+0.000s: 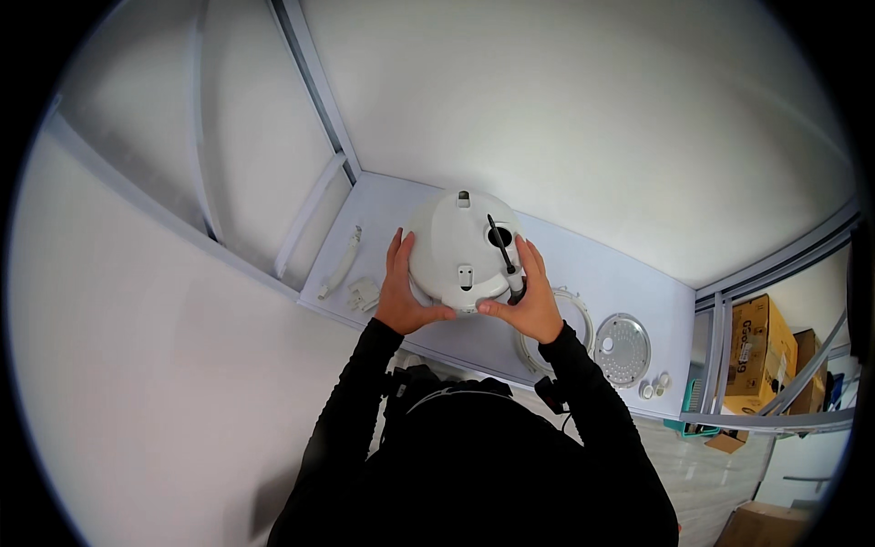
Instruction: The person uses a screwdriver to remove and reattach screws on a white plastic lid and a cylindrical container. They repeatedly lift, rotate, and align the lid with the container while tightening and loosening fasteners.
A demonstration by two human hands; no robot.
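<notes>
Dressed in a plain black top [474,483] with wrinkled, wrist-length black sleeves [349,392] and a thin, pale, curved line [447,392] in front; bare at both hands [398,299].

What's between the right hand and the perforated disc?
A white ring, partly hidden by the right sleeve, lies between the right hand and the perforated disc in the head view.

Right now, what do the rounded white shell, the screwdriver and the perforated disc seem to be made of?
White shell: probably hard plastic, smooth and slightly glossy, judging by its moulded curves and soft highlights.
Screwdriver: slim dark shaft, likely metal; grey-and-black handle, probably plastic.
Perforated disc: pale grey with a sheen; metal or plastic, too small to tell.
</notes>
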